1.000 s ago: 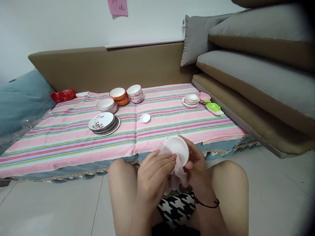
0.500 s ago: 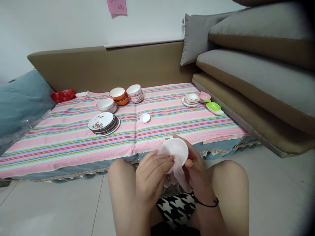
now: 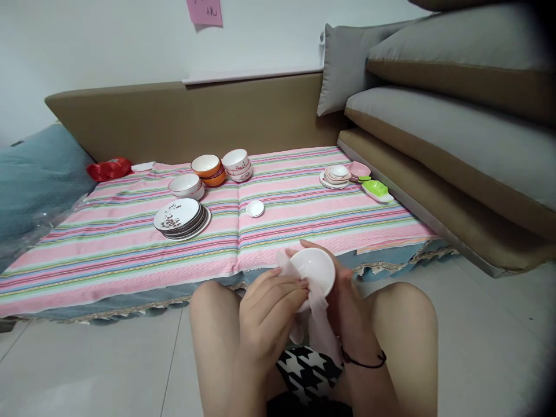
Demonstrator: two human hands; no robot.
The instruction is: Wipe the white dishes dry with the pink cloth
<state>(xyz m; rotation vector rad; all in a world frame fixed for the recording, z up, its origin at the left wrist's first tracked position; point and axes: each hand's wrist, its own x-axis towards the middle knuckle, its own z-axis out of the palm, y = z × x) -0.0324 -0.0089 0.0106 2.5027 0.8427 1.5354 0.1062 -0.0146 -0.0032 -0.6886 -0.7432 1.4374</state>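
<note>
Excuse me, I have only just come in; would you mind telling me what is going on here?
A seated person's right hand holds a white bowl, while the left hand holds a thin pale cloth against it. In front, on a striped cover, a stack of plates and several larger bowls stand to the left, a small white dish sits near the middle, and a green dish lies to the right.

The single head view looks forward and down from above and behind the knees (image 3: pixel 410 310). The left hand (image 3: pixel 268 310) and right hand (image 3: pixel 350 301) are close; the sheet (image 3: pixel 286 223) spreads beyond, the wall (image 3: pixel 269 35) farthest, cushions (image 3: pixel 434 121) cut off at right.
</note>
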